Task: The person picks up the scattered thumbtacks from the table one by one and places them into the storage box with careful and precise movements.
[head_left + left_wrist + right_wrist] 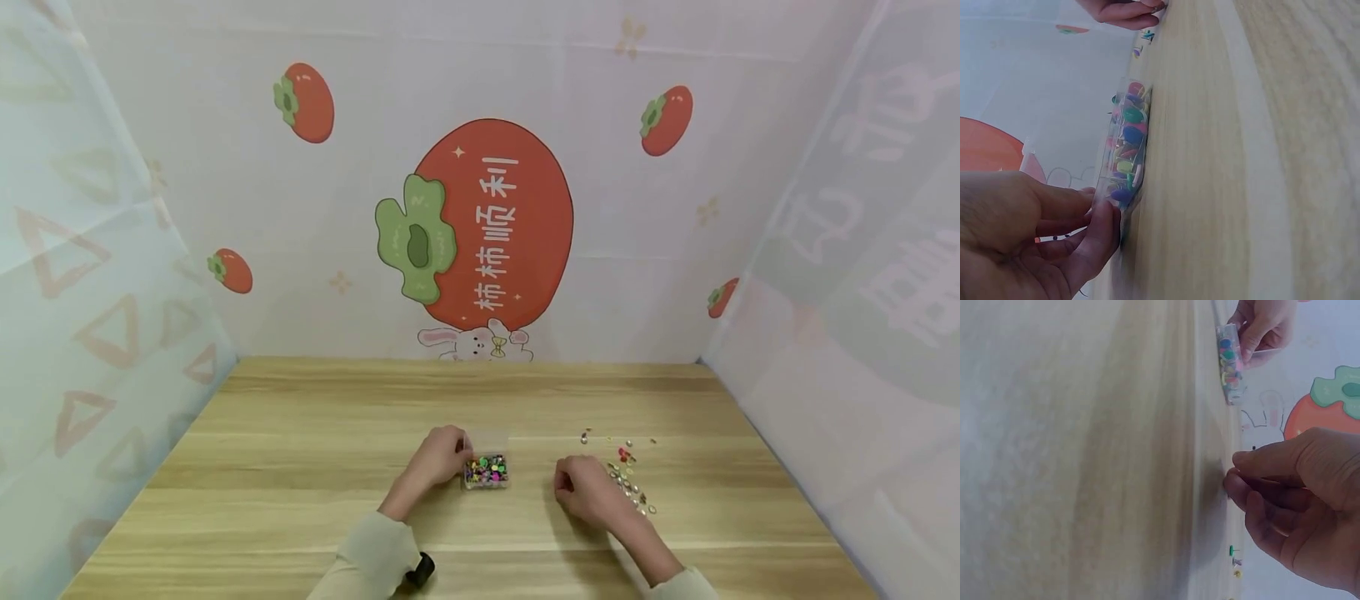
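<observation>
My left hand [442, 454] grips the left side of a small clear plastic box [486, 485], thumb and fingers pinching its wall in the left wrist view. The box stands on the table with its lid raised, full of colourful thumbtacks [1132, 115]. To the right of the box, my right hand [588, 490] is just above the tabletop with its fingers curled and the thumb close to the index finger. At its fingertips, the left wrist view shows a tiny dark speck, seemingly a thumbtack [1158, 8], mostly hidden.
Loose thumbtacks [626, 483] lie scattered beyond and right of my right hand, mostly metallic, a few red. The wooden table [337, 417] meets a printed backdrop [360, 317] at the rear. Fabric walls flank both sides.
</observation>
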Action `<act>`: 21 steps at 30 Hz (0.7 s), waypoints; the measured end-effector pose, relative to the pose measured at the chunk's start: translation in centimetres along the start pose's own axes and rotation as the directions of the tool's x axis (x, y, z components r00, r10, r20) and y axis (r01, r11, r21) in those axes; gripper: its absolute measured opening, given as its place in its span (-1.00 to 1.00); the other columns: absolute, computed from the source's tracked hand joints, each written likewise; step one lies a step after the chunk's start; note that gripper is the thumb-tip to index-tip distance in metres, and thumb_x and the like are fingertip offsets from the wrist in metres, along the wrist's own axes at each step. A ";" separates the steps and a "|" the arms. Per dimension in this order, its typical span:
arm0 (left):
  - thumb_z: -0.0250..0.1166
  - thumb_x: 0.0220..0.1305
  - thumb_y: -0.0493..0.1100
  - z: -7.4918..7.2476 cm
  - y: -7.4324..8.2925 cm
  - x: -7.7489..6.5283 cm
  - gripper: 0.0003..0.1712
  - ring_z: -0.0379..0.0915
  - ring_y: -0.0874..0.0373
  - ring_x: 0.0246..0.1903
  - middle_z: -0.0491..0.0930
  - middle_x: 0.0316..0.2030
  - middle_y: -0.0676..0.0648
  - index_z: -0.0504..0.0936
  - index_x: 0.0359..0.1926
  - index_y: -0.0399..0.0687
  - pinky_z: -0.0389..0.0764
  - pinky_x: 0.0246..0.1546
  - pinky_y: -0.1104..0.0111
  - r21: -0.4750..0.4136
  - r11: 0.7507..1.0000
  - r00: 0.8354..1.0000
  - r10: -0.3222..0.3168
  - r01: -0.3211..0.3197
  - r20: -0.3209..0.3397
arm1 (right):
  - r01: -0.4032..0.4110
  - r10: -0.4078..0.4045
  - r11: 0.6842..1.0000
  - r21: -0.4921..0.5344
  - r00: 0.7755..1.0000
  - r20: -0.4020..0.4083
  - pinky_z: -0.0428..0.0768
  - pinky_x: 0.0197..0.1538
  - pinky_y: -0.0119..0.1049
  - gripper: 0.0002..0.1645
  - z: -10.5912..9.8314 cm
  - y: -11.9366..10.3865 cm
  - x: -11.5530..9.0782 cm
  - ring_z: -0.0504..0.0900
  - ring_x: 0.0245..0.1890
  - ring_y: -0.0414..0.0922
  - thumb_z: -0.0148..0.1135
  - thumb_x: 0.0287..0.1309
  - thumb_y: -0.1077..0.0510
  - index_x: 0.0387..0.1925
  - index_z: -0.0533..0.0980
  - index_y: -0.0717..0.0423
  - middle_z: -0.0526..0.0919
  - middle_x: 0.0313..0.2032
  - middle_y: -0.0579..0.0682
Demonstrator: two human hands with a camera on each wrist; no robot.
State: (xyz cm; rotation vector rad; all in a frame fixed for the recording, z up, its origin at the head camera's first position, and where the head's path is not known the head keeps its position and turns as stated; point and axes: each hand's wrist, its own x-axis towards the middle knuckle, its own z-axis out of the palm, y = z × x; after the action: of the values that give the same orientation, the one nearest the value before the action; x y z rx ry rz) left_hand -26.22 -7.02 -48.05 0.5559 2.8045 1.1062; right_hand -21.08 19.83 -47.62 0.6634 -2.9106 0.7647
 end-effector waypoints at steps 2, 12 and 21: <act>0.26 0.32 -0.31 0.0 0.1 0.1 -0.85 0.34 0.24 -0.58 0.57 -0.54 0.01 0.67 -0.43 -0.18 0.36 -0.55 0.46 -0.010 1.000 1.000 -0.001 0.001 -0.001 | -0.005 0.005 1.000 0.008 1.000 -0.016 0.39 -0.47 -0.47 -0.71 -0.1 -0.2 0.1 0.36 -0.55 -0.35 0.31 -0.11 0.44 -0.61 0.51 -0.01 0.50 -0.60 -0.21; 0.25 0.28 -0.36 0.2 0.5 -0.4 -0.95 0.40 0.20 -0.53 0.59 -0.49 -0.06 0.62 -0.34 -0.23 0.43 -0.54 0.42 -0.033 0.999 0.999 -0.019 0.018 -0.031 | -0.020 0.027 0.996 0.088 0.996 -0.083 0.53 -0.38 -0.47 -0.82 0.3 -0.7 0.6 0.51 -0.47 -0.38 0.35 -0.01 0.42 -0.42 0.60 0.10 0.63 -0.50 -0.17; 0.26 0.26 -0.38 0.2 0.7 -0.4 -0.94 0.41 0.19 -0.54 0.59 -0.48 -0.07 0.63 -0.36 -0.26 0.43 -0.54 0.42 -0.063 0.997 0.998 -0.037 0.034 -0.053 | -0.012 0.033 0.990 0.139 0.988 -0.150 0.57 -0.33 -0.47 -0.82 0.6 -1.4 1.5 0.56 -0.45 -0.38 0.44 0.02 0.33 -0.46 0.62 0.01 0.67 -0.48 -0.17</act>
State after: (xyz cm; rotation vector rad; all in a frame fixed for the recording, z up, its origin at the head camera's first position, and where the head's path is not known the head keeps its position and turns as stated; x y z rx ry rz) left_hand -25.62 -6.51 -47.78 0.4759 2.8024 1.2140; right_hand -21.80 17.81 -47.25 0.5564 -2.7515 0.9805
